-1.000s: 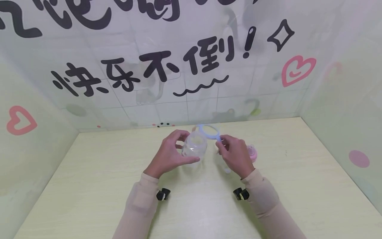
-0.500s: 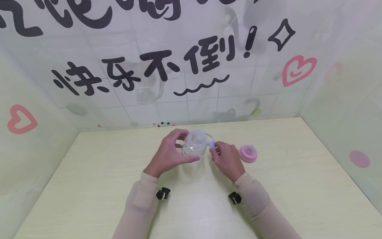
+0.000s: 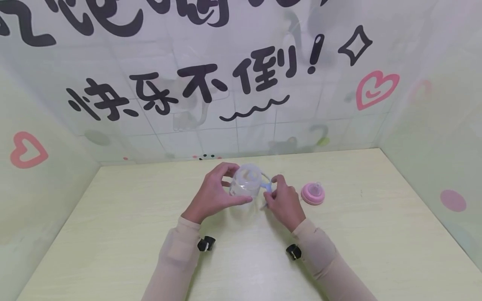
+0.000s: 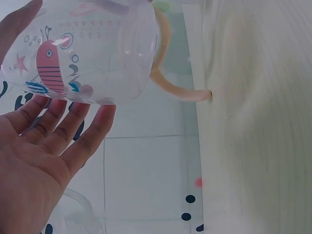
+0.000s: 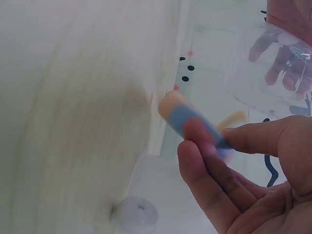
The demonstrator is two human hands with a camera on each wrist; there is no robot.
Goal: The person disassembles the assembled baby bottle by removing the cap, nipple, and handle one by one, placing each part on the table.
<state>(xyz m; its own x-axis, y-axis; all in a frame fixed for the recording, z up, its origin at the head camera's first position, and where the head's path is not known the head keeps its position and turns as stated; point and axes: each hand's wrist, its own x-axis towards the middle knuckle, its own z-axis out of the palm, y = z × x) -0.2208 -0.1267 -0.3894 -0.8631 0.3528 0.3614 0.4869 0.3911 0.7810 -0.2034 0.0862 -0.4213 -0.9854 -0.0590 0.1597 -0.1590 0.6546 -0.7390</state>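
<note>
My left hand [image 3: 212, 190] holds a clear baby bottle [image 3: 245, 184] above the table, thumb on the near side and fingers round the far side. A pink whale and measuring marks show on the bottle wall [image 4: 92, 53] in the left wrist view. Between thumb and fingers, my right hand [image 3: 284, 202] pinches a blue-and-beige bottle handle [image 5: 187, 117]. The handle's ring lies close to the bottle's right side in the head view; I cannot tell if they touch. In the left wrist view, a beige grip [image 4: 183, 91] curves out past the bottle's end.
A pink collar with a clear teat [image 3: 313, 193] sits on the table [image 3: 361, 234], right of my right hand. Low in the right wrist view is a translucent piece with a round knob [image 5: 139, 214]. A printed wall [image 3: 211, 138] backs the table; side walls flank it.
My right hand has moved left and slightly down, bringing the handle ring from above right of the bottle to beside it. The pink collar is now uncovered. My left hand stays nearly still.
</note>
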